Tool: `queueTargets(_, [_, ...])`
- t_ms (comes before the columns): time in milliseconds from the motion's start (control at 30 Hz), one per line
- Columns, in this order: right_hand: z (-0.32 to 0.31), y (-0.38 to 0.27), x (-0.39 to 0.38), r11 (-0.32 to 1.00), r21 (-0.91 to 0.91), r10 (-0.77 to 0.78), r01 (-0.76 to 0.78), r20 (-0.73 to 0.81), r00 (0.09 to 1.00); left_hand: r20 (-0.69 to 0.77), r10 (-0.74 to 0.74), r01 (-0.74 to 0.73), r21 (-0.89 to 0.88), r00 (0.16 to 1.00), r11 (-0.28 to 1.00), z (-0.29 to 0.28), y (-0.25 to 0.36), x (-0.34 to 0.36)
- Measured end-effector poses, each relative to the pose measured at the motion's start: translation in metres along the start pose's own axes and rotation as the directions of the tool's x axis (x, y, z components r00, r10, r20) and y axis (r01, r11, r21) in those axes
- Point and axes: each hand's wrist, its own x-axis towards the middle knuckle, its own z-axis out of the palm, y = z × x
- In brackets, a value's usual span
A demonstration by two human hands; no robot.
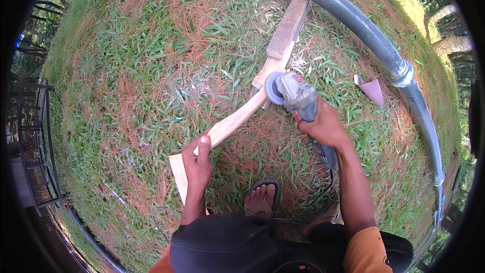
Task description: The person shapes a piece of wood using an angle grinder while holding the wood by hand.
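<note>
My right hand (327, 127) is wrapped round the body of an angle grinder (302, 96), whose grey disc (274, 88) lies against or just beside a pale, curved piece of wood (237, 120). I cannot tell whether the disc touches it. Gripping the near part of that wood is my left hand (198, 163), thumb on top and fingers round the side. The wood's near end bends down toward my lap, partly hidden by my forearm. Its far end rests on or against a weathered timber beam (289, 28), where wood shavings lie about.
A thick grey pipe (353, 23) curves over the beam and down the right side. A pinkish curled sheet (371, 91) lies on the grass. The grinder's cord (327, 188) trails near my sandalled foot (261, 196). A dark metal frame (43, 146) stands at far left.
</note>
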Motion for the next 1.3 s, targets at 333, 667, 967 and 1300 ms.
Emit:
queueTargets(333, [0.042,-0.068,-0.059,0.992,-0.091,-0.068,0.093,0.245,0.967,0.009,0.044,-0.044,0.063,0.999,0.997,-0.010,0.004,-0.008])
queueTargets(667, [0.034,-0.013,-0.011,0.997,0.061,-0.036,0.039,-0.043,0.998,-0.025,-0.078,0.074,-0.136,0.997,0.988,0.001,-0.005,0.003])
queueTargets(967, [0.060,-0.022,-0.038,0.994,-0.064,-0.077,0.088,0.154,0.985,-0.037,-0.326,0.287,-0.391,0.945,0.874,-0.009,-0.013,-0.010])
queueTargets(1300, [0.006,0.003,-0.035,0.962,0.274,0.056,0.002,-0.205,0.977,0.121,-0.283,0.306,-0.489,0.951,0.817,-0.021,0.003,-0.018])
